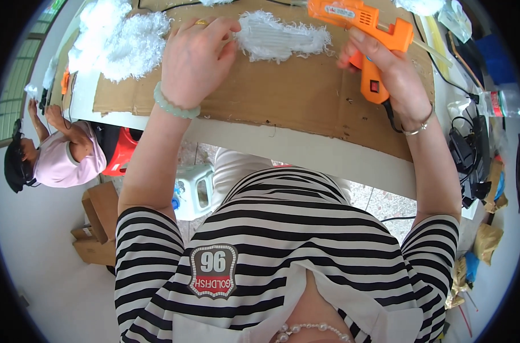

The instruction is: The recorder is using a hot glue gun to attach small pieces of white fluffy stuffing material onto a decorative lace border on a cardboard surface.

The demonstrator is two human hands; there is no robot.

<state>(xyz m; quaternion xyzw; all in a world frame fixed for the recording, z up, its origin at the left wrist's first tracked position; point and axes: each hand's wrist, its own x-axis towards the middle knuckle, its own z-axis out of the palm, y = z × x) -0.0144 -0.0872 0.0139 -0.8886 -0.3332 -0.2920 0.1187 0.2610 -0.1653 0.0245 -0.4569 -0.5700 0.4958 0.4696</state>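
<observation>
An orange hot glue gun [369,18] is gripped in my right hand [394,68], its nozzle pointing left over the far side of the table. A pale glue stick [434,54] sticks out of its back end. My left hand [196,62] is curled at the left end of a white fringed piece of fluffy material [283,37], with thumb and forefinger close about its edge. That piece lies flat on a brown cardboard sheet [260,94]. Beside my left hand is a heap of white fluffy material [125,43].
The glue gun's black cord [392,117] hangs below its handle. At the right are a plastic bottle [503,104] and black power adapters [465,151]. A co-worker in pink [65,160] sits at the left. Cardboard boxes [97,223] and a white plastic stool [194,191] stand below.
</observation>
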